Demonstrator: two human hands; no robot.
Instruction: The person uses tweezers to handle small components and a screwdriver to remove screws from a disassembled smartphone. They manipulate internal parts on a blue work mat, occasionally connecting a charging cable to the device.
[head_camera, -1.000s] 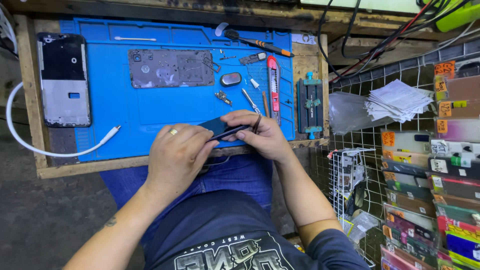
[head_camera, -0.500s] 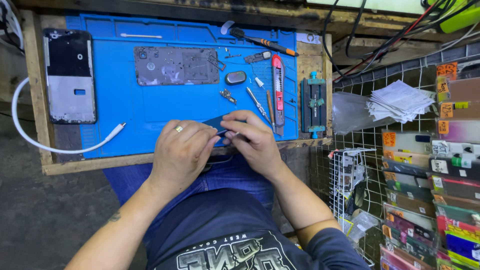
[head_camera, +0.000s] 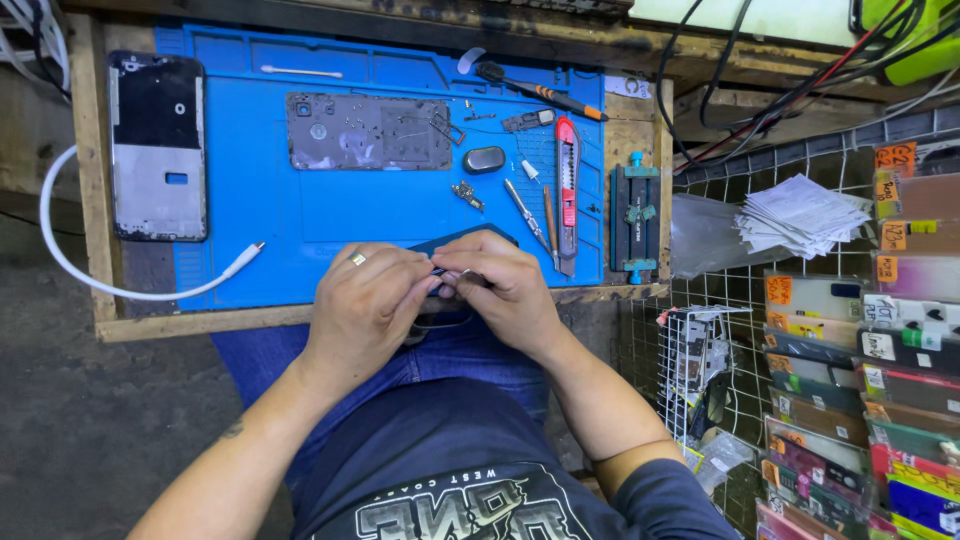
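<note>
Left hand (head_camera: 362, 300) and right hand (head_camera: 505, 285) pressed together, fingertips pinching dark phone part (head_camera: 455, 240) at near edge of blue mat (head_camera: 300, 215) on tabletop (head_camera: 200, 322). Tweezers (head_camera: 527, 214), red knife (head_camera: 567, 190) lie just beyond.

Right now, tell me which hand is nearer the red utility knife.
Right. The right hand sits just left of the red utility knife; the left hand is farther left, beyond it.

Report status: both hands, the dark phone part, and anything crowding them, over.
Left hand and right hand pinch together on dark phone part at mat's near edge. Tweezers and red utility knife lie close right; white cable left.
</note>
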